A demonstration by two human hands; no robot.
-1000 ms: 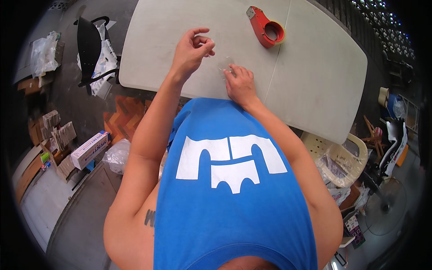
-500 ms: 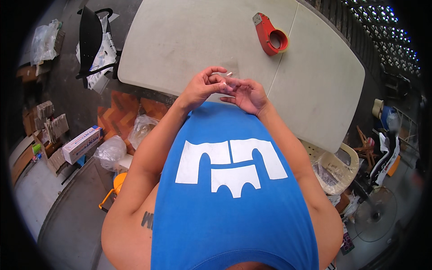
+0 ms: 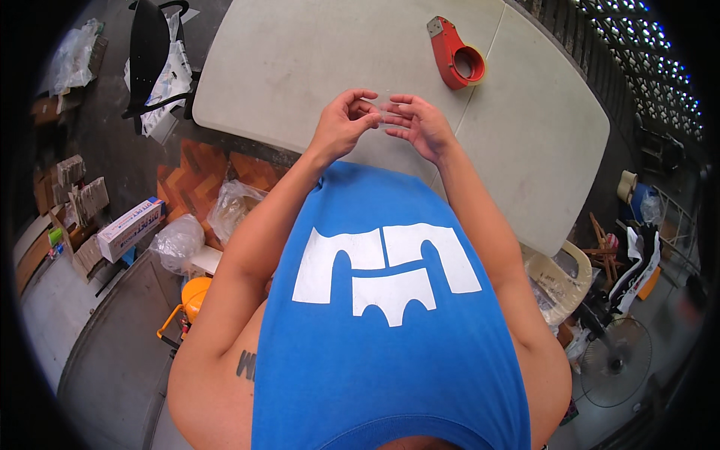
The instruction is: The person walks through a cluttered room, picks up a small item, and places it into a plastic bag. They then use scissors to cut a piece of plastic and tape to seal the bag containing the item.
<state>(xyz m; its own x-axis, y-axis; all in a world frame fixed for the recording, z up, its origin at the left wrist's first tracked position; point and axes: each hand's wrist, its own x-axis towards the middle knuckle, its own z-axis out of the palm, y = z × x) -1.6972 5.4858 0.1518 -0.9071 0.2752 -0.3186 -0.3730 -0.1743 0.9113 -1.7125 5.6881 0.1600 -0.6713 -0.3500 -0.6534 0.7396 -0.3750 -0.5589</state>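
Note:
My left hand (image 3: 346, 124) is over the table's near side, thumb and fingertips closed in a pinch on a small strip of clear film (image 3: 386, 105). The strip is thin and see-through, so its outline is hard to make out. Facing it, my right hand (image 3: 424, 127) has its fingers stretched and apart, the tips close to the strip; whether they touch it I cannot tell. Beyond my right hand, a red handheld tape dispenser (image 3: 448, 56) with a roll in it lies on the pale folding table (image 3: 292, 71).
A black chair (image 3: 150, 56) with plastic on it stands left of the table. Plastic bags (image 3: 178, 244) and a long white box (image 3: 133, 229) are at my left. To my right are a cream plastic chair (image 3: 574, 281) and a fan (image 3: 616, 364).
Both hands have moved a little farther over the table. My right hand has drawn away from the left, its fingers now straighter, while the left keeps its pinch.

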